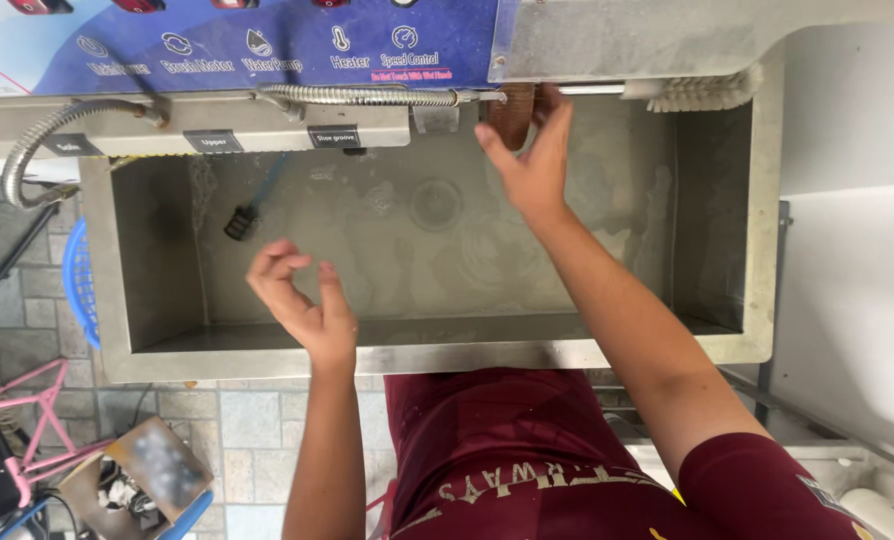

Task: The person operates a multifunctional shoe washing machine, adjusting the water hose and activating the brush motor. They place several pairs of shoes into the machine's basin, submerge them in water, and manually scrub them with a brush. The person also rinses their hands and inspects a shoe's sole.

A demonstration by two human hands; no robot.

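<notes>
I look down into a wet stainless steel sink basin (167,290). My right hand (535,160) reaches to the back wall, its fingers spread against a brown round brush (512,112) mounted on a horizontal shaft. Whether it grips the brush I cannot tell. My left hand (297,295) hovers over the front of the basin with fingers loosely curled and apart, holding nothing. A drain (435,203) sits in the basin floor between the two hands.
A white bristle brush (702,92) sits on the shaft at the right. A flexible metal hose (367,96) runs along the back, under a blue control panel (267,45). A small black sprayer (241,222) hangs inside. On the tiled floor at left stand a blue basket (79,285) and a pink frame (27,420).
</notes>
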